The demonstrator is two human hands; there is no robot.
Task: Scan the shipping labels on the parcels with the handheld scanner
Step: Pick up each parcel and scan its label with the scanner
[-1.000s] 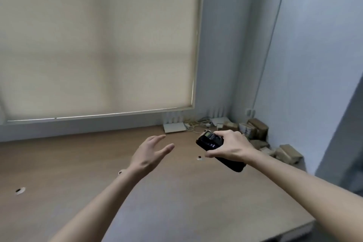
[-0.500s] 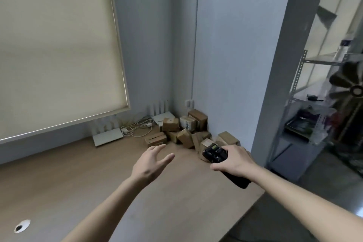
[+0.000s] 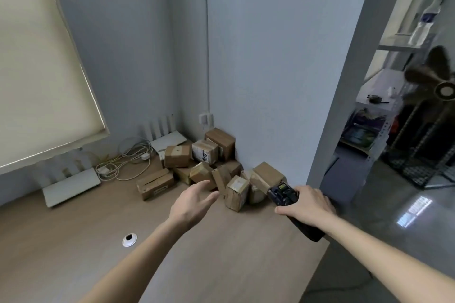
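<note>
A: Parcels (image 3: 211, 167), off at the view's right edge a second earlier, had come to centre, heaped in the wall corner on the desk (image 3: 73, 241).

B: Hands?

A: Left hand (image 3: 192, 202), fingers spread and empty, just short of the heap; right hand (image 3: 305, 206) wrapped around the scanner (image 3: 283, 194) beside it. Brown taped cartons, tumbled; no label scanned yet, I judged.

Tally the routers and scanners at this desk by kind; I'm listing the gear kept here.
White routers: 2
Handheld scanner: 1, gripped in the right hand
Total: 3
</note>
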